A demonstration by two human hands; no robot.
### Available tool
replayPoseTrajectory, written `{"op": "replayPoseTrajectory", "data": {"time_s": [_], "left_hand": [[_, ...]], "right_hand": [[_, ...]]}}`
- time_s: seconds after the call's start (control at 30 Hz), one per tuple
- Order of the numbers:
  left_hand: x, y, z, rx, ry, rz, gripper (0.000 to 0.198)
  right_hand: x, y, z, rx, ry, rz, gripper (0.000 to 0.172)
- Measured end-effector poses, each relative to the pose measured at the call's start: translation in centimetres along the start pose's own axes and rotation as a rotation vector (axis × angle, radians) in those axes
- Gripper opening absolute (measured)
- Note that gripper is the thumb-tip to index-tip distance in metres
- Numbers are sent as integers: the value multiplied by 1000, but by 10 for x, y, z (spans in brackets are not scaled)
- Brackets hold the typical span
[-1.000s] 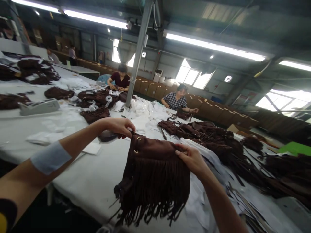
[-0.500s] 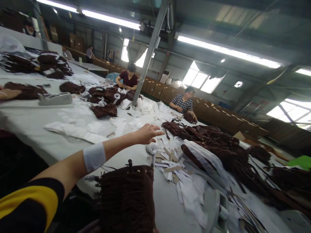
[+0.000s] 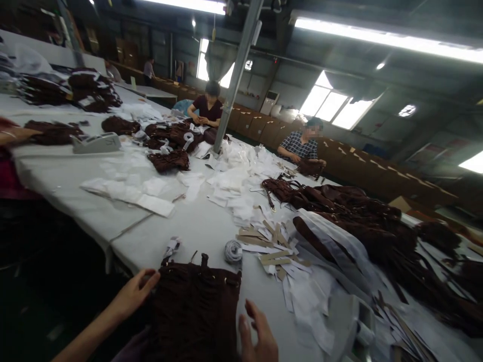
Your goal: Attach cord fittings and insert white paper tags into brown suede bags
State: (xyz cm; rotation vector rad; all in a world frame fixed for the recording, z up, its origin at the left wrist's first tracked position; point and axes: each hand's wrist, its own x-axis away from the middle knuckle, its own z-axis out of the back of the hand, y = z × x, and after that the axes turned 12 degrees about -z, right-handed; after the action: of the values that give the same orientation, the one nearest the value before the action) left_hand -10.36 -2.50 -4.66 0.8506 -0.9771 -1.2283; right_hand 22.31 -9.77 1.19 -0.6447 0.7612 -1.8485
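Observation:
A dark brown fringed bag [image 3: 198,311] with small metal eyelets along its top lies at the near table edge in front of me. By its upper left corner is my left hand [image 3: 138,292], fingers apart and loosely bent; contact with the bag cannot be made out. Beside its right edge, my right hand [image 3: 259,332] is open, with thumb and fingers spread. Just past the bag's top sits a small coiled white roll [image 3: 233,251]. A crumpled white and dark piece [image 3: 171,247] lies beyond the top left corner.
Paper and card strips [image 3: 275,246] are scattered right of centre. Brown bags [image 3: 339,206] are heaped on the right. Grey tape dispensers stand at near right [image 3: 349,322] and left [image 3: 96,144]. A metal post [image 3: 239,70] rises mid-table. Co-workers sit across and at far left.
My left hand has come back from over the middle of the table to the bag's left corner. My right hand has come into view at the right side. The view has shifted.

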Motion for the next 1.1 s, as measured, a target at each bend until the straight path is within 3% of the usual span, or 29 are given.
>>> {"op": "replayPoseTrajectory", "data": {"time_s": [0.07,0.17,0.23,0.33,0.5,0.67,0.77,0.87,0.97,1.1], "left_hand": [[1,-1,-14,-15,20,-50,50],[-6,9,-26,-145,-8,-108,43],[-6,16,-30,-197,-26,-150,32],[0,27,-39,-104,1,-213,25],[5,57,-62,190,-3,-276,34],[-16,84,-91,301,40,-339,35],[-29,75,-109,256,102,-334,33],[-36,52,-122,146,188,-278,30],[-39,32,-128,100,230,-254,31],[-40,25,-128,110,274,-236,31]], "right_hand": [[-20,-26,-25,104,-54,250,43],[-35,-46,-66,329,-84,370,44],[-35,-40,-88,437,-73,391,45],[-28,-9,-104,463,-13,496,47],[-6,33,-94,456,138,593,45],[-5,31,-64,485,212,525,43],[-11,16,-60,503,172,373,40],[-11,-2,-67,502,101,233,23],[-3,-16,-72,408,38,244,14],[13,-6,-68,235,-87,367,26]]}}
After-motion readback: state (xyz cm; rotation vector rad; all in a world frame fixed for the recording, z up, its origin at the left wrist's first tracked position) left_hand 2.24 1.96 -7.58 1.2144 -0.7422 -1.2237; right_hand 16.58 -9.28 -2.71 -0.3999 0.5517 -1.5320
